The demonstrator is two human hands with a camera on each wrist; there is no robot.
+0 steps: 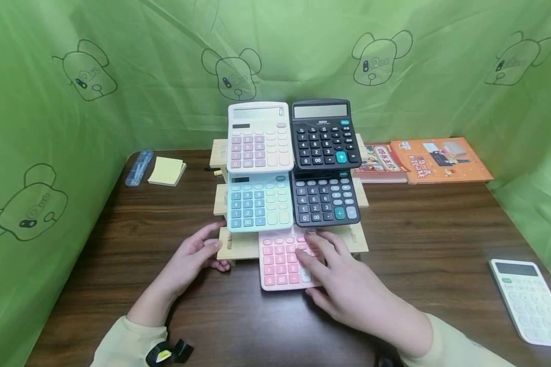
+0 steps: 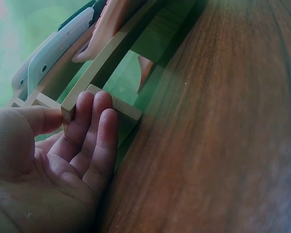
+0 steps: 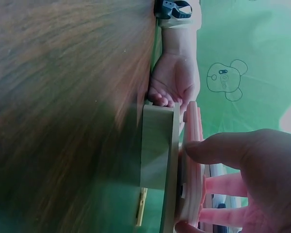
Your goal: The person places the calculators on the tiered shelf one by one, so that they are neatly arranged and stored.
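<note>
A pink calculator (image 1: pixel 280 262) lies at a slant on the lowest step of a wooden rack (image 1: pixel 243 247). My right hand (image 1: pixel 349 285) grips its right side, thumb at the lower edge and fingers over the keys; in the right wrist view the thumb presses along the pink calculator's (image 3: pixel 196 179) edge. At the rack's lower left corner, my left hand (image 1: pixel 190 260) pinches the wood between thumb and curled fingers, as the left wrist view also shows. Above stand a light blue calculator (image 1: pixel 259 204), a black one (image 1: pixel 326 201), a white one (image 1: pixel 259 137) and a larger black one (image 1: pixel 325 135).
A white calculator (image 1: pixel 528 300) lies at the far right of the brown table (image 1: pixel 422 244). Books (image 1: pixel 445 160) lie behind the rack's right side. Yellow sticky notes (image 1: pixel 166 171) and a blue translucent object (image 1: pixel 139 168) are at the back left. Green cloth (image 1: pixel 165 102) surrounds the table.
</note>
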